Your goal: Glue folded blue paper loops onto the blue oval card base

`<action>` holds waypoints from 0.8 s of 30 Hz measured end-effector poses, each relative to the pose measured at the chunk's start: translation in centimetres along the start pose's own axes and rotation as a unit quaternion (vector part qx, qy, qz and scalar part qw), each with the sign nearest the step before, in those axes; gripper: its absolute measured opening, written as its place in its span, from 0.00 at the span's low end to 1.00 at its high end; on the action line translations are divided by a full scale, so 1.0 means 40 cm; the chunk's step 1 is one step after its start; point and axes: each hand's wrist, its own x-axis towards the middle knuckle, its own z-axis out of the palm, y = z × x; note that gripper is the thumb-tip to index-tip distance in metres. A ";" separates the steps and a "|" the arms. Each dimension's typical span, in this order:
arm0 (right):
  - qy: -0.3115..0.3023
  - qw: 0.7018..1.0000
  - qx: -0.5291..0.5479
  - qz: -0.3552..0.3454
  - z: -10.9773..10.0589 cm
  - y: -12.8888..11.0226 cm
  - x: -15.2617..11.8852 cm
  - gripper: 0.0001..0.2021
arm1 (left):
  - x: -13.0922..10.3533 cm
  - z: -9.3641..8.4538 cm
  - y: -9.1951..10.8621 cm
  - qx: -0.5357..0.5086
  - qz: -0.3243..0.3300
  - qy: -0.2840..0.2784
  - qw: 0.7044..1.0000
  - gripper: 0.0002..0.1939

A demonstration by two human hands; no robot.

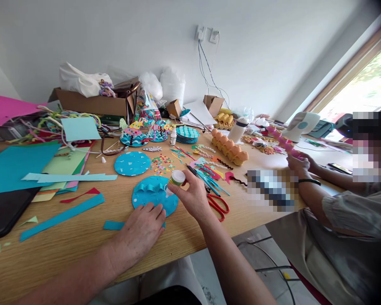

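Note:
A round blue paper disc (pixel 155 199) lies before me, with a wavy blue paper strip (pixel 150 186) standing across its far part. My right hand (pixel 195 195) grips a small white glue bottle (pixel 178 177), tilted with its nozzle down over the disc's right side. My left hand (pixel 146 226) rests flat, fingers stretched, over the disc's near edge. Part of a blue paper strip (pixel 112 225) shows from under that hand. Red-handled scissors (pixel 220 207) lie right of my right hand. Behind is a second blue disc (pixel 132 163), beside colourful confetti (pixel 161 164).
Coloured paper sheets (pixel 22 163) and loose strips (pixel 63 217) cover the left. Finished fish decorations (pixel 135 131), another glue bottle (pixel 173 137), stacked blue discs (pixel 186 134) and an orange egg carton (pixel 230 148) stand behind. At right, a co-worker's hands (pixel 300 163) hold a pink egg-carton strip (pixel 284 144).

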 end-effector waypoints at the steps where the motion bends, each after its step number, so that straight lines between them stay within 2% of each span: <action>1: 0.000 1.000 0.002 -0.001 0.002 0.001 0.000 0.12 | 0.000 -0.001 0.000 0.002 0.000 -0.002 1.000 0.14; 10: -0.005 1.000 -0.006 -0.005 0.011 -0.003 -0.001 0.12 | 0.002 -0.003 0.001 0.016 -0.001 -0.022 1.000 0.15; 24: -0.010 1.000 -0.001 -0.008 0.018 -0.002 -0.004 0.11 | 0.001 0.022 -0.006 0.021 0.013 0.003 1.000 0.15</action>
